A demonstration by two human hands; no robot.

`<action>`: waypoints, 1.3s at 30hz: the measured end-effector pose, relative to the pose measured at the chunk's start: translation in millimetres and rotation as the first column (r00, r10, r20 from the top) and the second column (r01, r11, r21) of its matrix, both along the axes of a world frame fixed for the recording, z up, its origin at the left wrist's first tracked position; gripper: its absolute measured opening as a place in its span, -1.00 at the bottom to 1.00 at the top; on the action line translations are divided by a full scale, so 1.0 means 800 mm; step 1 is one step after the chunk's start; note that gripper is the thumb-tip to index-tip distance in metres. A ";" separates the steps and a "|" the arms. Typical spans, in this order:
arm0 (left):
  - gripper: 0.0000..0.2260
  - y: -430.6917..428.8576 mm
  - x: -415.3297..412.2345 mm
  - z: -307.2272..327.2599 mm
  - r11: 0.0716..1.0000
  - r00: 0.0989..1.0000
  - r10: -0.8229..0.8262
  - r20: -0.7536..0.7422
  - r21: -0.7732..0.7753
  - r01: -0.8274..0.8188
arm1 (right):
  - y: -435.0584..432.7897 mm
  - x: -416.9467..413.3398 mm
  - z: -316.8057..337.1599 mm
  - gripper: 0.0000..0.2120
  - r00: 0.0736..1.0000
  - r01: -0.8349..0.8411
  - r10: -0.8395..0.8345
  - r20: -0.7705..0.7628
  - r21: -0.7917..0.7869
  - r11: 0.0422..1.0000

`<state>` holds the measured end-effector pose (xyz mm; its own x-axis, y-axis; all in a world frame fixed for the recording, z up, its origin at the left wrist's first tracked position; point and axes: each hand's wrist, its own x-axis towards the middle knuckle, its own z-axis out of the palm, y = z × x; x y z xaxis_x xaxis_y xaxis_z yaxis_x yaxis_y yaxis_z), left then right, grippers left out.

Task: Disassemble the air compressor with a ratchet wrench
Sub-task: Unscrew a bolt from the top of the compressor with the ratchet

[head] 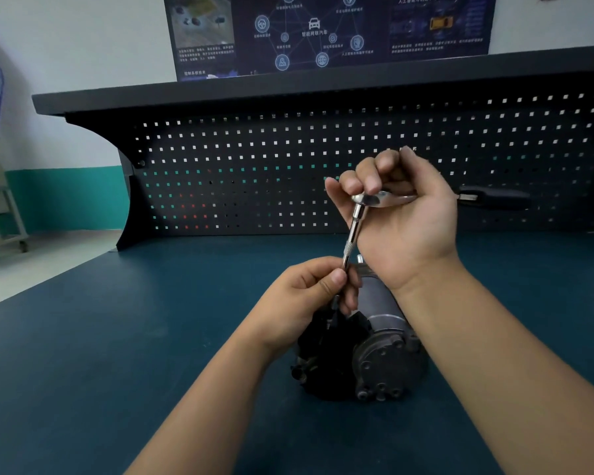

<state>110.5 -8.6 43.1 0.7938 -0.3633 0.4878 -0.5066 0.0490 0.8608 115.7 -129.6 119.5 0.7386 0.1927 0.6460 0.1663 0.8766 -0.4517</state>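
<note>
Right hand (402, 214) grips the ratchet wrench (374, 199) head; left hand (309, 289) pinches its extension bar (352, 236). Advise seating it squarely on the compressor (384, 351) bolt before turning.

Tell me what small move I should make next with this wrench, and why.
Probably steer the bar down so its lower end meets a bolt on the compressor. Your right hand grips the wrench head and your left hand pinches the bar lower down. The tip is hidden behind that hand, so I cannot tell whether it is seated.
</note>
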 end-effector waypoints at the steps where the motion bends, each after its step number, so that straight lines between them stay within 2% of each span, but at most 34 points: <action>1: -0.77 0.000 0.001 0.000 1.000 1.000 0.000 -0.015 -0.004 0.000 | 0.003 -0.002 0.001 -0.53 0.998 0.066 -0.066 0.016 -0.028 0.997; 2: -0.77 0.002 0.002 -0.001 1.000 1.000 0.001 -0.027 -0.012 -0.002 | 0.006 -0.005 0.000 -0.54 0.982 0.184 -0.181 0.060 -0.059 0.981; 3: -0.76 0.003 0.003 -0.003 1.000 0.999 0.017 -0.032 -0.011 -0.017 | 0.011 -0.008 -0.002 -0.56 0.927 0.364 -0.351 0.133 -0.092 0.927; 4: -0.75 0.002 0.001 -0.001 0.999 0.999 0.040 -0.033 -0.013 -0.040 | 0.015 -0.012 -0.005 -0.59 0.810 0.574 -0.540 0.229 -0.120 0.810; 5: -0.72 0.005 0.001 -0.003 0.998 0.998 0.059 -0.034 -0.005 -0.059 | 0.019 -0.016 -0.010 -0.62 0.643 0.756 -0.691 0.331 -0.127 0.642; 6: -0.67 -0.001 -0.003 0.002 0.997 0.997 0.071 -0.007 0.041 -0.071 | 0.024 -0.019 -0.014 -0.64 0.478 0.871 -0.772 0.419 -0.110 0.479; 7: -0.58 -0.003 -0.005 0.002 0.992 0.996 0.089 0.008 0.084 -0.089 | 0.028 -0.021 -0.018 -0.64 0.343 0.935 -0.808 0.479 -0.087 0.345; 8: -0.46 -0.003 -0.009 0.004 0.988 0.996 0.088 0.022 0.127 -0.090 | 0.030 -0.023 -0.021 -0.62 0.248 0.966 -0.822 0.513 -0.073 0.247; 9: -0.34 -0.005 -0.018 0.005 0.984 0.995 0.100 0.021 0.143 -0.102 | 0.031 -0.022 -0.021 -0.61 0.189 0.981 -0.825 0.533 -0.069 0.181; 10: -0.32 -0.007 -0.021 0.004 0.983 0.993 0.117 0.001 0.139 -0.116 | 0.031 -0.021 -0.020 -0.60 0.154 0.988 -0.824 0.545 -0.075 0.135; 11: -0.35 -0.007 -0.018 0.004 0.984 0.993 0.120 0.020 0.127 -0.121 | 0.031 -0.019 -0.019 -0.61 0.142 0.990 -0.824 0.549 -0.086 0.112; 12: -0.38 -0.008 -0.012 0.004 0.988 0.991 0.121 0.063 0.090 -0.126 | 0.029 -0.018 -0.018 -0.62 0.169 0.986 -0.824 0.541 -0.102 0.135; 13: -0.44 -0.005 -0.006 0.002 0.990 0.991 0.117 0.071 0.070 -0.122 | 0.027 -0.016 -0.016 -0.63 0.248 0.969 -0.823 0.511 -0.117 0.219; 16: -0.69 -0.001 -0.003 0.003 0.996 0.997 0.070 0.028 0.061 -0.071 | 0.017 -0.007 -0.009 -0.67 0.571 0.813 -0.740 0.355 -0.124 0.568; 18: -0.71 0.003 0.000 0.001 0.998 0.999 0.047 -0.003 0.029 -0.047 | 0.012 0.000 -0.006 -0.66 0.761 0.639 -0.604 0.237 -0.107 0.762; 20: -0.71 0.002 0.001 0.000 1.000 1.000 0.024 -0.012 0.003 -0.024 | 0.007 0.007 -0.005 -0.62 0.900 0.429 -0.418 0.122 -0.089 0.899; 22: -0.73 0.002 0.000 0.000 1.000 1.000 0.026 -0.002 0.018 -0.026 | 0.001 0.010 -0.002 -0.59 0.978 0.210 -0.208 0.033 -0.050 0.976; 24: -0.75 0.000 -0.002 0.002 0.999 1.000 0.017 0.013 0.035 -0.018 | -0.004 0.011 0.001 -0.56 0.998 0.039 -0.038 -0.044 0.022 0.999; 26: -0.76 -0.001 -0.002 0.002 0.998 0.999 0.019 0.027 0.061 -0.021 | -0.008 0.012 0.002 -0.55 0.994 -0.040 0.048 -0.099 0.081 0.996; 28: -0.78 -0.002 -0.003 0.002 0.997 0.999 0.047 0.021 0.065 -0.048 | -0.008 0.010 0.001 -0.56 0.993 -0.019 0.028 -0.116 0.081 0.996; 30: -0.78 -0.003 -0.003 0.001 0.997 0.998 0.066 0.009 0.046 -0.066 | -0.004 0.008 0.001 -0.58 0.991 0.104 -0.102 -0.085 0.024 0.994; 32: -0.76 -0.003 -0.003 0.002 0.997 0.997 0.077 0.008 0.024 -0.077 | 0.004 0.006 -0.002 -0.58 0.927 0.376 -0.375 0.030 -0.067 0.924; 33: -0.75 -0.003 -0.003 0.002 0.996 0.996 0.083 0.014 0.025 -0.083 | 0.008 0.003 -0.005 -0.59 0.822 0.569 -0.555 0.130 -0.122 0.813; 34: -0.73 -0.002 -0.003 0.002 0.996 0.996 0.088 0.024 0.032 -0.088 | 0.012 0.001 -0.007 -0.61 0.659 0.751 -0.708 0.253 -0.157 0.642; 35: -0.71 -0.002 -0.003 0.002 0.995 0.995 0.091 0.034 0.041 -0.093 | 0.016 -0.001 -0.010 -0.62 0.494 0.868 -0.786 0.372 -0.160 0.470; 36: -0.69 -0.002 -0.003 0.002 0.994 0.995 0.095 0.039 0.045 -0.096 | 0.020 -0.003 -0.013 -0.63 0.375 0.926 -0.807 0.457 -0.143 0.349; 37: -0.66 -0.001 -0.002 0.001 0.994 0.995 0.096 0.037 0.050 -0.098 | 0.021 -0.004 -0.014 -0.62 0.293 0.956 -0.809 0.509 -0.127 0.266; 39: -0.62 -0.001 -0.002 0.000 0.994 0.995 0.091 0.029 0.063 -0.093 | 0.020 -0.004 -0.015 -0.58 0.207 0.978 -0.801 0.561 -0.106 0.178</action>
